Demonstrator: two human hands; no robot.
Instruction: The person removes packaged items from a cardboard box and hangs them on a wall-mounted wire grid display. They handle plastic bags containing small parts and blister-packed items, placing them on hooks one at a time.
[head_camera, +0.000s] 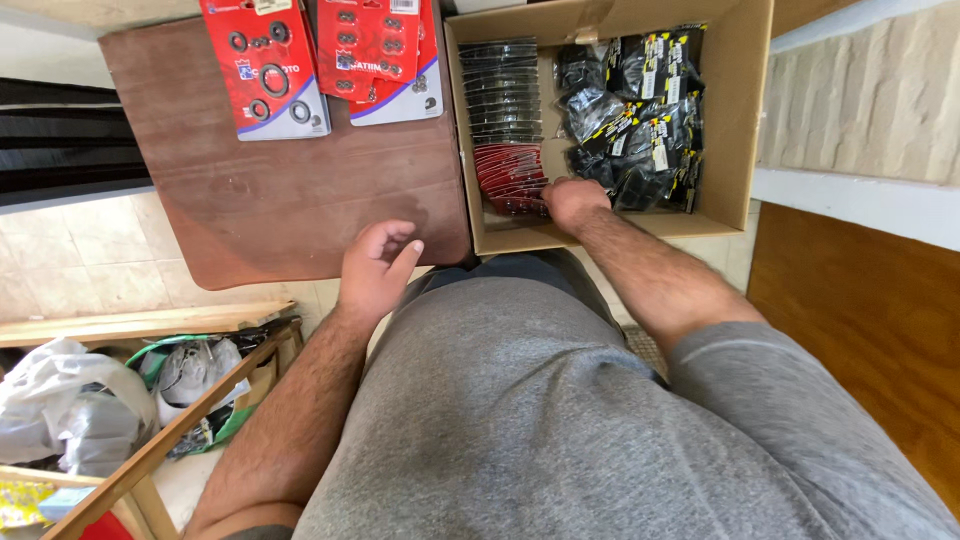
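From the head camera we count one open cardboard box (735, 120) at the right end of a brown wooden table (280, 190). Inside it stands one row of flat packs (505, 120), dark at the far end and red at the near end, too many and too tightly pressed for us to count. Beside them lies a heap of black bagged parts (640, 100) with yellow labels, also too jumbled to count. On the table we see three red blister cards (265, 65) of seal rings, two of them overlapping.

Our right hand (573, 203) reaches into the box's near edge, knuckles up, fingers curled onto the red packs; whether it grips one we cannot tell. Our left hand (375, 270) hovers at the table's near edge, loosely curled and holding nothing, thumb pointing up.
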